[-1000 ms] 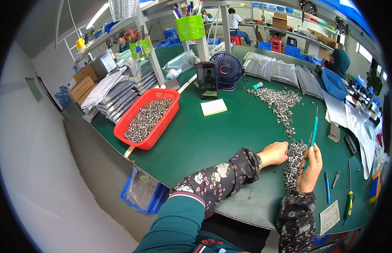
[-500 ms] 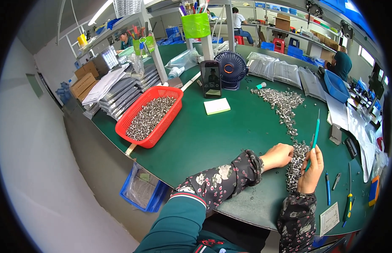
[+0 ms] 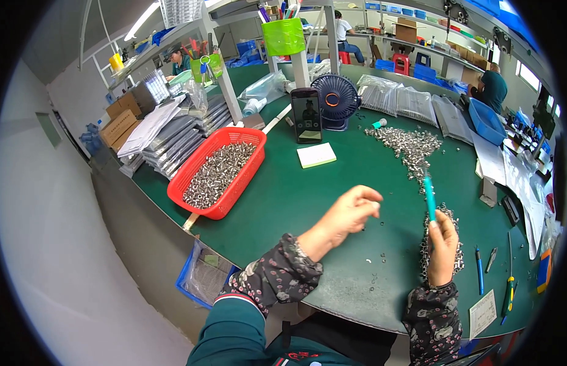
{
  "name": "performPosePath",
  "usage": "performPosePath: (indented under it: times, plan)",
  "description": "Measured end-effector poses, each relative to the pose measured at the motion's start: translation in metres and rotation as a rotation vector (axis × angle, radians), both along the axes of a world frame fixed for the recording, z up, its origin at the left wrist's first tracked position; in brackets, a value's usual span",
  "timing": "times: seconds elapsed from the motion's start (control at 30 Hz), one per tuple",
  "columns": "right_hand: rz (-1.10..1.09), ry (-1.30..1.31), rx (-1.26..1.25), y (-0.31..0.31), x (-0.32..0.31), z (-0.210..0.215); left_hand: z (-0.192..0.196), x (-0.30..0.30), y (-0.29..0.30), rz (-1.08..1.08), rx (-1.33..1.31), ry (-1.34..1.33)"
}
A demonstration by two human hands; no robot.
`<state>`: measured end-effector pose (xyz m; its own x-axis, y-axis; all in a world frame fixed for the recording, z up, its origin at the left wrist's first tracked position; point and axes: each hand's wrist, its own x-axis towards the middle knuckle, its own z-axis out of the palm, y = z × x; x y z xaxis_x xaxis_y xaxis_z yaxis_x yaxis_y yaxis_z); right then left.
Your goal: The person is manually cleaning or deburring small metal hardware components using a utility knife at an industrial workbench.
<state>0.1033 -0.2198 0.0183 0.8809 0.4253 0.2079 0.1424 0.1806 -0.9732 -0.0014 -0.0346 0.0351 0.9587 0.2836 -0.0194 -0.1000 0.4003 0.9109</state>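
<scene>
Your teal pen-shaped tool (image 3: 430, 198) stands above the right-hand part of the green worktable (image 3: 277, 201), its tip pointing away from you. Your right hand (image 3: 442, 247) is clamped on the lower portion of the tool, thumb and fingers closed around it. Directly beneath and around this hand lies the near heap of small metal parts (image 3: 424, 251). Beyond the tool tip, the far heap of small metal parts (image 3: 411, 146) spreads across the table; a small green-capped bottle (image 3: 380, 123) lies at its far left edge.

Your left hand (image 3: 341, 221) is raised above the table, to the left of the near heap and apart from it. Its fingers are bent, with thumb and forefinger close together; whether a part is pinched between them cannot be told. A few loose parts lie on the table between your hands.

To the left, the red basket (image 3: 259, 143) contains more metal parts. Farther back, the smartphone (image 3: 306, 116) stands upright beside the dark blue fan (image 3: 334, 99), behind the note pad (image 3: 317, 155). To the right of your right hand lie the blue pen (image 3: 480, 271) and the screwdriver (image 3: 509, 293).
</scene>
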Motion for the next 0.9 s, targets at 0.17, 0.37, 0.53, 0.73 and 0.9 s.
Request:
performPosePath:
  times: [0.17, 0.37, 0.53, 0.73, 0.9]
  plan:
    - [0.122, -0.313, -0.374, 0.005, -0.020, 0.001, -0.030, -0.008, 0.041, 0.109, -0.183, -0.015]
    - [0.224, -0.429, -0.491, 0.012, -0.025, 0.006, -0.028, -0.005, 0.047, 0.063, -0.236, -0.039]
    - [0.265, -0.394, -0.483, 0.010, -0.024, 0.007, -0.034, -0.002, 0.046, 0.066, -0.187, -0.011]
    - [0.312, -0.393, -0.451, 0.009, -0.025, 0.005, -0.031, -0.005, 0.038, 0.074, -0.135, 0.019]
    - [0.337, -0.405, -0.479, 0.008, -0.020, 0.003, -0.033, -0.002, 0.037, 0.076, -0.060, 0.020]
